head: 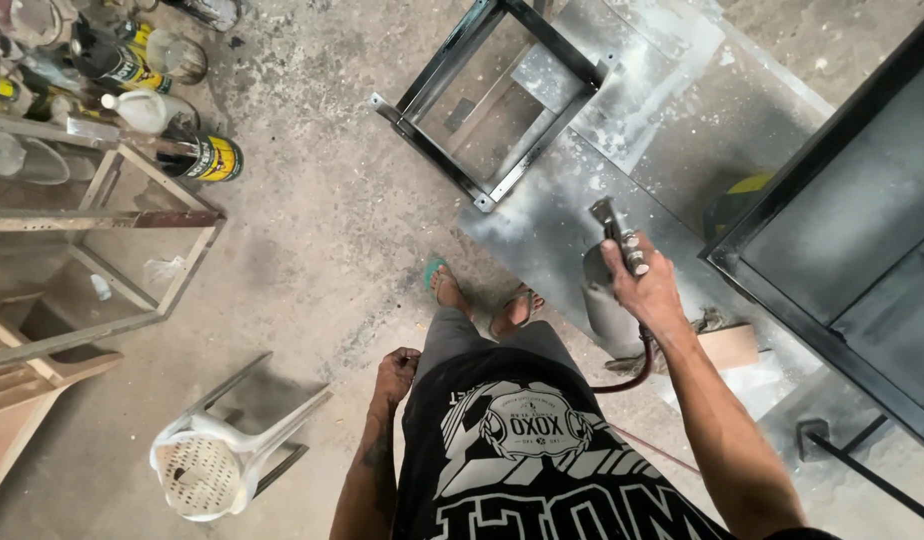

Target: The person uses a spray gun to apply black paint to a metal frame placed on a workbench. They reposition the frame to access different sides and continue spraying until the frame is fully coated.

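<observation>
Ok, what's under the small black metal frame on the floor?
The small black metal frame lies on a grey metal sheet dusted with pale overspray; the sheet shows through its open middle. What lies beneath the sheet is covered. The right hand holds a spray gun nearby.

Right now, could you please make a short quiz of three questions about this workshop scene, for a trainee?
1. True or false: the right hand holds a spray gun with a red hose attached.
2. What is the left hand doing? A) holding a can B) hanging closed beside the leg, holding nothing C) touching the stool
3. Fill in: the white plastic stool lies ___ on the concrete floor.

Key
1. True; the hand's grip is closed around the gun, above the grey metal sheet.
2. B
3. Overturned, legs pointing sideways; the black metal frame rests farther ahead.
</observation>
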